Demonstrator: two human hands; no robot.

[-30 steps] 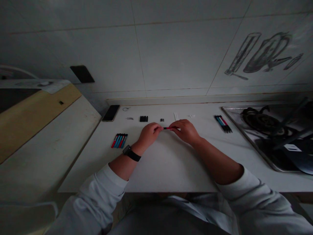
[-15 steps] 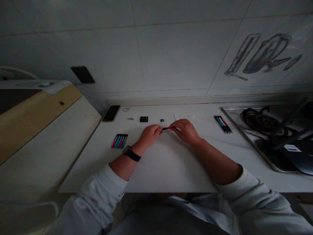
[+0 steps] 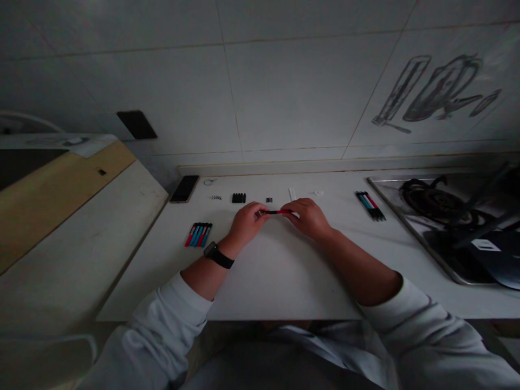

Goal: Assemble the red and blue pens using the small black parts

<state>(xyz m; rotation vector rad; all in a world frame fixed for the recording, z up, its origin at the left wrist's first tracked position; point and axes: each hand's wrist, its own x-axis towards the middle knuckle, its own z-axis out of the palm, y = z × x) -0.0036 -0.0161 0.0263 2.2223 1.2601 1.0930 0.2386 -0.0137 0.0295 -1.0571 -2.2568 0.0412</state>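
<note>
Between my two hands a slim red and black pen [image 3: 278, 212] is held level above the white counter. My left hand [image 3: 247, 219], with a black watch on its wrist, pinches the black end. The red end sits in the closed fingers of my right hand [image 3: 307, 216], which hide part of it. Just beyond the hands lie small dark pieces [image 3: 269, 200], thin white sticks [image 3: 292, 193] and tiny clear or white bits [image 3: 319, 193]. A row of short black pieces [image 3: 239, 198] and several small springs [image 3: 216, 197] lie farther left.
Red and blue pen barrels [image 3: 199, 234] lie in a row left of my left hand. Several pens [image 3: 370, 206] lie at the right, beside a gas stove [image 3: 447, 227]. A phone [image 3: 184, 188] and a thin ring [image 3: 209, 182] lie at the back left of the counter [image 3: 280, 281].
My left fingers have shifted slightly left and up along the pen's black end, so more of it shows. My right hand has stayed nearly still.
</note>
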